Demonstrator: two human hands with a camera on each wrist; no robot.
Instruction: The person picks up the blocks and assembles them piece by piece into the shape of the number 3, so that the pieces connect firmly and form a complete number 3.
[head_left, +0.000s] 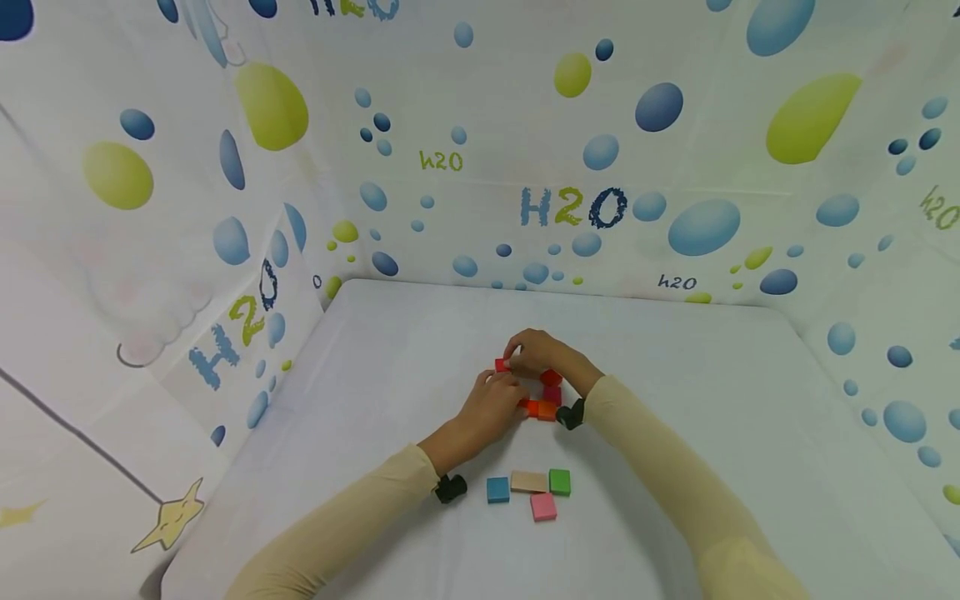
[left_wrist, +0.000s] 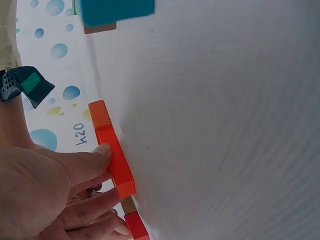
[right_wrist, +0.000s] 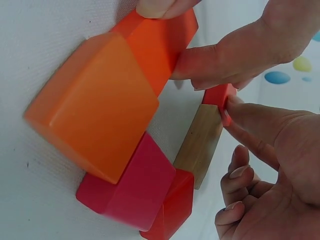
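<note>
My left hand (head_left: 491,408) pinches an orange-red block (left_wrist: 118,162) between thumb and fingers at the near side of a small ring of blocks. An orange block (right_wrist: 95,105) touches its end. Beyond that, a crimson block (right_wrist: 131,182) and a red block (right_wrist: 172,207) form the right side. A bare wooden block (right_wrist: 197,145) lies along the far side, mostly hidden by my right hand in the head view. My right hand (head_left: 542,352) holds another red block (right_wrist: 217,97) by thumb and forefinger, against the wooden block's end; its other fingers are curled.
Nearer the body lie a blue block (head_left: 498,490), a plain wooden block (head_left: 529,482), a green block (head_left: 559,482) and a pink block (head_left: 543,507). All stand on a white-covered table (head_left: 390,358), with a patterned curtain (head_left: 495,100) behind and at the sides.
</note>
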